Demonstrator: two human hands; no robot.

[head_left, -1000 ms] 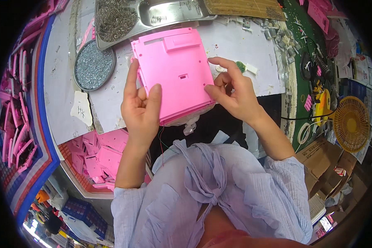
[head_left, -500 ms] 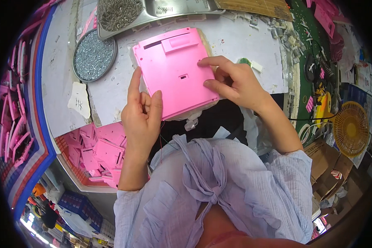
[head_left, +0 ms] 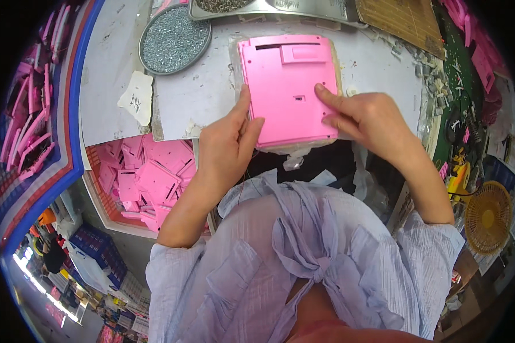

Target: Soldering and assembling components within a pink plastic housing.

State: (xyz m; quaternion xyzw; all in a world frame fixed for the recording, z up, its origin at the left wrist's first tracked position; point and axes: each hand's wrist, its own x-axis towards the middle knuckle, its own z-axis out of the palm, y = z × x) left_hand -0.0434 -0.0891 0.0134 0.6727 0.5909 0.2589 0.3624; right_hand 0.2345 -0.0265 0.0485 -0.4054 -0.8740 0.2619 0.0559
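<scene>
A flat pink plastic casing (head_left: pixel 292 120) lies at the front edge of the worktable, on a pad wrapped in clear film. It has a long slot and a raised block at its far end, a small opening near the middle and small holes along the sides. My left hand (head_left: pixel 226 140) grips its left edge, index finger stretched along the side and thumb at the near corner. On the right edge, my right hand (head_left: pixel 377 120) holds on with thumb and index finger over the rim. Its other fingers are curled and partly hidden.
A round dish of small screws (head_left: pixel 175 40) stands at far left, beside a metal tray (head_left: pixel 303 8) with small metal parts. A torn white card (head_left: pixel 136 100) lies nearer. Below left, a crate (head_left: pixel 100 197) holds pink casings. A yellow fan (head_left: pixel 488 217) is at right.
The whole view has shifted, so table and casing sit further right in the picture. The casing looks straighter to me. Both hands stay at its edges, the right fingers slightly re-placed.
</scene>
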